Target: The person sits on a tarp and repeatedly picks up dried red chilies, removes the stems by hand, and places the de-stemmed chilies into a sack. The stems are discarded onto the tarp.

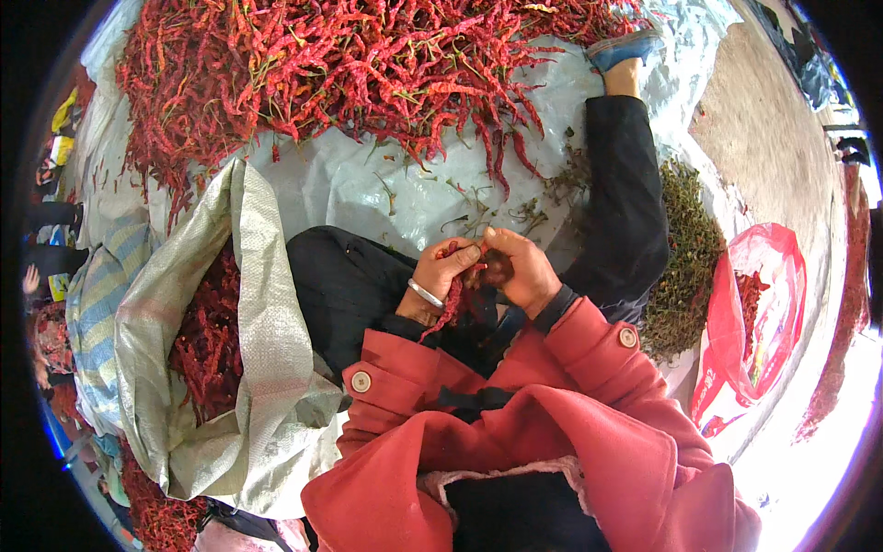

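My left hand (441,272), with a silver bangle at its wrist, is closed around dried red chili peppers (452,307) that hang below the palm. Close against it on the right, my right hand (521,269) pinches with thumb and finger near the chilies' upper ends; what lies between those fingertips is too small to tell. Both hands are over my lap. Beyond them a large heap of red chilies (331,69) covers a pale plastic sheet (345,179), with loose green stems (476,214) scattered on it.
An open white woven sack (269,331) holding red chilies stands at my left. At my right lie a pile of greenish stems (683,269) and a red plastic bag (721,345) with chilies inside. My outstretched leg (624,186) borders the sheet. Other people are partly visible at the far left.
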Tool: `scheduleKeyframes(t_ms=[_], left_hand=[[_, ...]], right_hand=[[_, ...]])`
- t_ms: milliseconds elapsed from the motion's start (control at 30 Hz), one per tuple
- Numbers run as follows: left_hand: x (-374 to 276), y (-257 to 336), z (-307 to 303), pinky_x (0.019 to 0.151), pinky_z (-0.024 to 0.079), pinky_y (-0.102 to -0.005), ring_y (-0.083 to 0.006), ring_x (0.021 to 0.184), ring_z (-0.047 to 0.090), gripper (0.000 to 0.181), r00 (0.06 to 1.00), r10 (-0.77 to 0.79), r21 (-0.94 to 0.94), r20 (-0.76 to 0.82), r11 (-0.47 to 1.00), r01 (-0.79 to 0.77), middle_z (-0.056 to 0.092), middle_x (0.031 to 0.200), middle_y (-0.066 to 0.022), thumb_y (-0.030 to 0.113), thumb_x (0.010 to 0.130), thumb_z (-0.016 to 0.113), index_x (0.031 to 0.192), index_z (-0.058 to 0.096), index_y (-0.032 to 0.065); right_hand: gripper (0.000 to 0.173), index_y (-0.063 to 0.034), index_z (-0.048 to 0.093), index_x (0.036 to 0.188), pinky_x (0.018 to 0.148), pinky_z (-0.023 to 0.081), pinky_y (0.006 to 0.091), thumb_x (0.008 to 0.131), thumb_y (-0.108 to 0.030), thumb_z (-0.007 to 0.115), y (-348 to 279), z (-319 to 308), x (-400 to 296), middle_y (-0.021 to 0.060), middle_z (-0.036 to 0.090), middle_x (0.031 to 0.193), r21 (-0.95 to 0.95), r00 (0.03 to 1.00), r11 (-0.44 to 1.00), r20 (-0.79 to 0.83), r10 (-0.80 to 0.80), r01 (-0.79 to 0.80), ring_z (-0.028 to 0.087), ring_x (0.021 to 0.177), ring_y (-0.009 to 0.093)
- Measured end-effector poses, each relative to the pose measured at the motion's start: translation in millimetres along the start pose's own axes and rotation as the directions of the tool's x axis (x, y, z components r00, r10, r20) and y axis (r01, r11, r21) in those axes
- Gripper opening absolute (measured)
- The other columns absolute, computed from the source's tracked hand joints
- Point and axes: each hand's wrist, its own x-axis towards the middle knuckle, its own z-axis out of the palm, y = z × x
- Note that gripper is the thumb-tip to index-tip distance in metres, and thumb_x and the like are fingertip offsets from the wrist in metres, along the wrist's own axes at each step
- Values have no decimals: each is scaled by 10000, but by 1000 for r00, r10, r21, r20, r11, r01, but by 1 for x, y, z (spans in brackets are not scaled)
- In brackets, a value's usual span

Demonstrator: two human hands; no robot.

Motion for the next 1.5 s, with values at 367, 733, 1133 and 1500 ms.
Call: scheduleKeyframes(t_ms=[367,733,1133,1500], left_hand=[[11,-11,-9,616,445,-319,-138,598,491,240,994,42,-70,97,997,-35,531,706,-37,218,881,568,928,570,-17],[31,-15,-21,576,452,-332,-153,537,481,208,995,8,-113,-101,993,-19,492,602,-29,236,850,583,816,558,33],[26,-15,-22,502,432,-250,-138,524,520,140,975,87,-15,-202,996,-92,553,633,-50,136,841,601,844,576,-2],[33,-20,-23,528,466,-268,-143,544,547,254,944,179,61,-278,984,-169,592,739,-51,69,808,582,1052,575,-1]], right_hand=[[368,-27,541,738,530,404,318,849,-377,548,-39,-66,23,80,554,678,-879,840,301,177,-513,369,511,572,196],[336,-15,614,788,657,468,388,757,-349,594,-69,-33,93,181,624,759,-988,849,-99,150,-507,115,606,745,338],[329,-22,626,814,644,463,436,743,-340,581,-56,-41,100,180,620,714,-983,837,-167,156,-525,78,606,720,355],[222,-26,602,814,619,452,400,749,-237,596,-44,-35,63,149,601,701,-992,889,-38,127,-440,123,581,669,324]])
